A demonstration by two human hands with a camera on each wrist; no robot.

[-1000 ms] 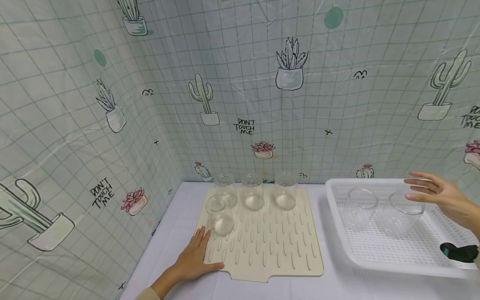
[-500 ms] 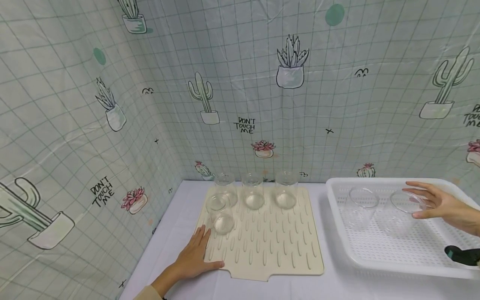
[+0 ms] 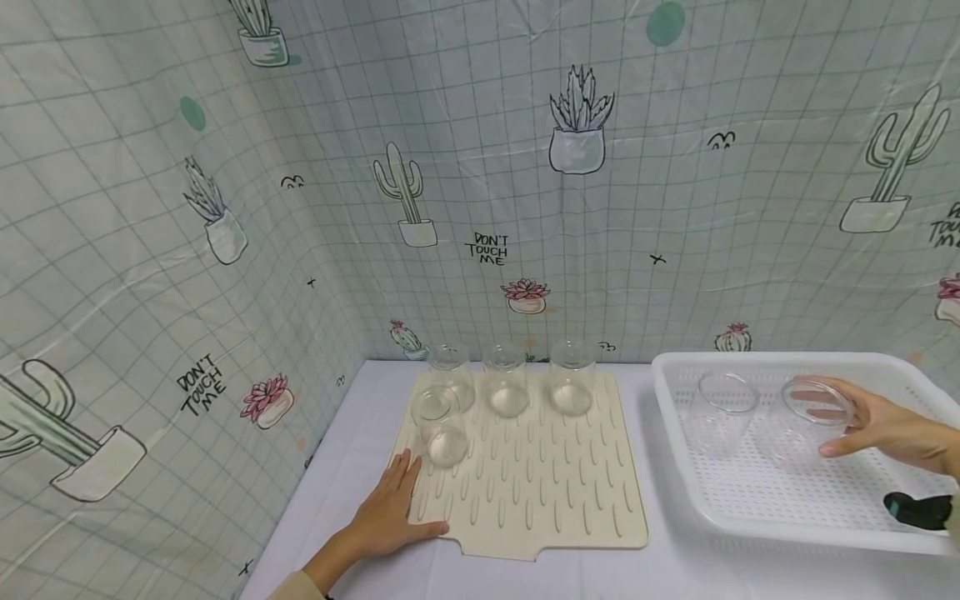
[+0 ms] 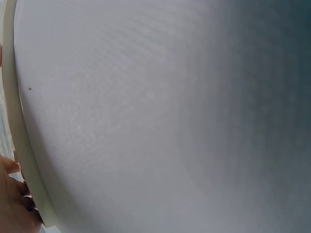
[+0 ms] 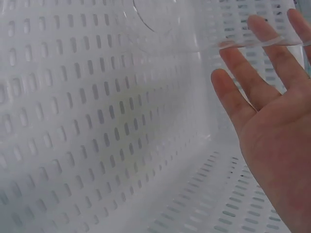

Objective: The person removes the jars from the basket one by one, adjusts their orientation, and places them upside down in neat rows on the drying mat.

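Note:
In the head view my left hand [image 3: 384,512] rests flat on the left edge of a cream ridged drying mat [image 3: 540,492], fingers spread, thumb at the front edge. My right hand [image 3: 892,429] reaches into a white perforated basket [image 3: 787,360] around a clear glass cup [image 3: 810,433]. Its fingers lie behind the cup and its thumb is at the near side. The right wrist view shows the fingers [image 5: 238,73] extended by the transparent rim. A second clear cup [image 3: 723,421] stands left of it in the basket.
Along the mat's back stand three clear cups, the rightmost one [image 3: 572,392] near the right corner. Another cup [image 3: 447,437] stands in front of the leftmost, close to my left fingertips. A patterned curtain [image 3: 637,208] rises behind and to the left of the white-covered table [image 3: 337,467].
My right hand has come down from above the basket to the right-hand cup, its fingers passing behind the rim. The left hand and the cups have stayed in place.

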